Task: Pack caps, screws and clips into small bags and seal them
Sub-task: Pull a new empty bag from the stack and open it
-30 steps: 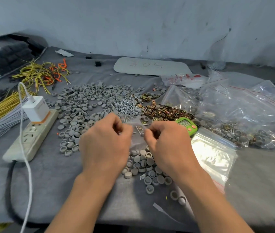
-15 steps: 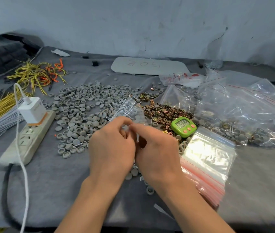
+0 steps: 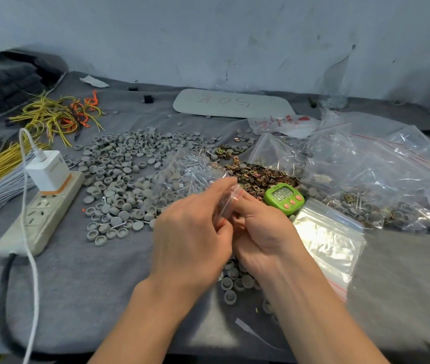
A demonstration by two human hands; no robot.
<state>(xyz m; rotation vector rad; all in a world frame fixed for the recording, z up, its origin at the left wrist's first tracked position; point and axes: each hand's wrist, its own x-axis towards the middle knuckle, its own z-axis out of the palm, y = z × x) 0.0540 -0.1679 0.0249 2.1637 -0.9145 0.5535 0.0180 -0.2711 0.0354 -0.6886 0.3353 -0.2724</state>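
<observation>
Centrally, left hand (image 3: 192, 232) and right hand (image 3: 261, 232) pinch a small bag (image 3: 231, 198) at its red seal, apparently closing it; filled bags (image 3: 382, 208) lie right, yet loose caps (image 3: 127, 177), screws (image 3: 195, 174) and clips (image 3: 261, 174) above remain unpacked.

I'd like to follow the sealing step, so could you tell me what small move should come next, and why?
Probably slide the pinch along the red zip strip to press it closed: the left hand and right hand both pinch the small bag at that strip, and blur hides whether it is sealed.
</observation>
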